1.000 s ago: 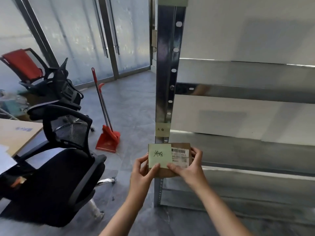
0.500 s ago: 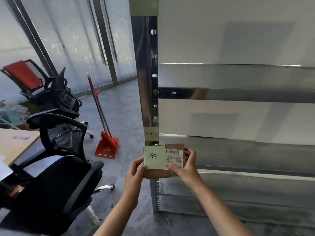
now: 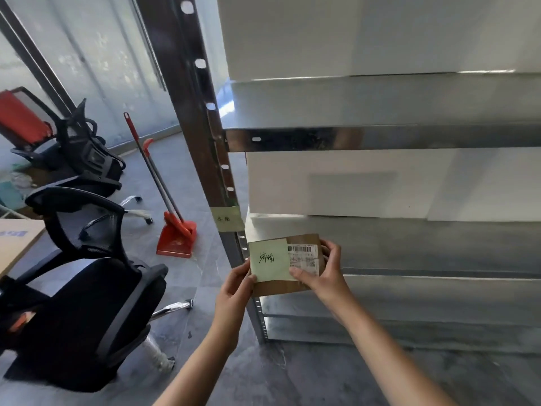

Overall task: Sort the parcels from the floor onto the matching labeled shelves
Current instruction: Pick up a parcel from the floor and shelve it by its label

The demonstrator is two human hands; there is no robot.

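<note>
I hold a small brown cardboard parcel (image 3: 281, 287) in both hands, in front of the metal shelf unit's left post (image 3: 205, 159). A pale green sticky note (image 3: 270, 260) with handwriting and a white barcode label (image 3: 303, 257) cover its face. My left hand (image 3: 235, 284) grips the parcel's left edge, thumb on the note's corner. My right hand (image 3: 323, 272) grips its right side, fingers curled behind and thumb on the front. A matching green label (image 3: 227, 218) is stuck to the post just above the parcel, beside the middle shelf (image 3: 424, 244).
The upper shelf (image 3: 380, 104) and a lower shelf (image 3: 439, 294) run right from the post. Black office chairs (image 3: 87, 282) stand at the left, with a red dustpan and broom (image 3: 175, 235) on the grey floor. A wooden desk corner (image 3: 14, 238) shows at the far left.
The view has moved closer to the shelf post and the parcel has risen nearer the green post label. Both hands keep the same hold on the parcel.
</note>
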